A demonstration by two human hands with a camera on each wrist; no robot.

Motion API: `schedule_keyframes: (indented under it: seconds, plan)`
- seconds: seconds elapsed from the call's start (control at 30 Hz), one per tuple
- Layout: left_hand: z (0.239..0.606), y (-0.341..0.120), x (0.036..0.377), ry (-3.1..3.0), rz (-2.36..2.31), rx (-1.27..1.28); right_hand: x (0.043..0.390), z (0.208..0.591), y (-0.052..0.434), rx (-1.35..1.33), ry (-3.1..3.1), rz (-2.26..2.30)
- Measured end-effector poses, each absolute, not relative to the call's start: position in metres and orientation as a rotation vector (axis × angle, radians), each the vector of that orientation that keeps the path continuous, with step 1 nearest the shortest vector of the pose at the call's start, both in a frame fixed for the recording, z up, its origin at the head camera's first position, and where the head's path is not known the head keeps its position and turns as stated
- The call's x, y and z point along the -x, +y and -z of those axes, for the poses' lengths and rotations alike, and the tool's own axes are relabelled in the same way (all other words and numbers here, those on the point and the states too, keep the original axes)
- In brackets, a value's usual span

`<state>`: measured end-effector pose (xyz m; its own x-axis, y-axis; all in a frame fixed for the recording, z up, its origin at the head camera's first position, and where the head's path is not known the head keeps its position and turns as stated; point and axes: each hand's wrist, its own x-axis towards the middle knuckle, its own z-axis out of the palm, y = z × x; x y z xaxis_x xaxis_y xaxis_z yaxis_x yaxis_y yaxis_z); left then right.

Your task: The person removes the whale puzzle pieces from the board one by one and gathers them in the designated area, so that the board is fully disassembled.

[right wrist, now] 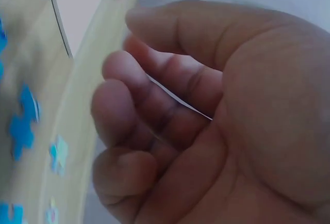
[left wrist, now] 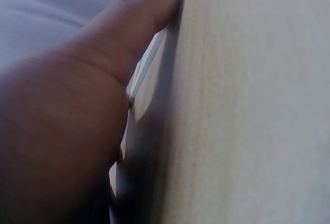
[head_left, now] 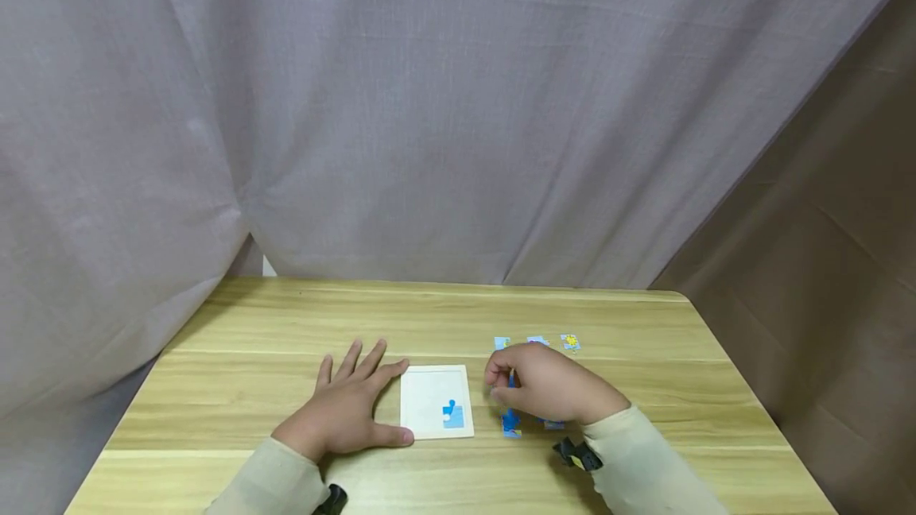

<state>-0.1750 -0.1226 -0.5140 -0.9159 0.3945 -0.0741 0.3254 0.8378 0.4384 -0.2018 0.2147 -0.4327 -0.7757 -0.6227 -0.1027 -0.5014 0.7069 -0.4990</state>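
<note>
**Hands at a puzzle tray on a wooden surface**

Behind everything, a grey curtain [head_left: 458, 102], hanging in folds, with a brown one [head_left: 823, 261] at the right. Below, a light wooden surface [head_left: 250, 324] with rounded far corners.

Near the front edge, two cream sleeves. Left hand [head_left: 343, 412] laid flat on the surface, fingers spread and straight, grip released, fingertips and thumb touching the left edge of the tray. In the left wrist view, thumb [left wrist: 139, 22] pressed along that thin white edge.

Right hand [head_left: 547, 384] just right of the tray, fingers curled, grip pinching a blue puzzle piece [head_left: 511, 378] between thumb and fingertips, raised a little off the surface. In the right wrist view, fingers [right wrist: 149, 95] folded toward the palm, only a thin pale edge of the piece [right wrist: 180, 100] visible between them.

Between the hands, a white square puzzle tray [head_left: 429, 396], lying flat, with one blue piece [head_left: 452, 414] seated in its near right corner.

Loose puzzle pieces around the right hand: three in a row beyond it, a light blue one [head_left: 502, 342], another partly hidden [head_left: 537, 340], and one with yellow [head_left: 569, 342]; nearer, a darker blue one [head_left: 510, 422] just beside the wrist, and another [head_left: 553, 424] mostly hidden under it.
</note>
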Motion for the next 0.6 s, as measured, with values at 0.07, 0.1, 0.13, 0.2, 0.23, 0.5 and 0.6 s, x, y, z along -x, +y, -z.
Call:
schedule_keyframes:
  seconds: [0.07, 0.1, 0.13, 0.2, 0.23, 0.5, 0.6]
  plan:
    - [0.514, -0.122, 0.175, 2.863, -0.636, -0.562, 0.203, 0.436, 0.204, 0.936, 2.650, 0.647]
    - [0.514, -0.122, 0.175, 2.862, -0.641, -0.558, 0.203, 0.439, 0.200, 0.958, 2.652, 0.633]
    - [0.514, -0.122, 0.175, 2.862, -0.647, -0.554, 0.203, 0.441, 0.195, 0.979, 2.659, 0.610]
    - [0.514, -0.123, 0.175, 2.863, -0.653, -0.548, 0.204, 0.445, 0.186, 1.019, 2.670, 0.561]
    - [0.515, -0.123, 0.175, 2.863, -0.655, -0.545, 0.204, 0.446, 0.182, 1.037, 2.671, 0.541]
    - [0.516, -0.123, 0.175, 2.863, -0.629, -0.559, 0.204, 0.452, 0.163, 1.068, 2.699, 0.382]
    - [0.516, -0.124, 0.176, 2.861, -0.629, -0.562, 0.204, 0.454, 0.160, 1.050, 2.697, 0.342]
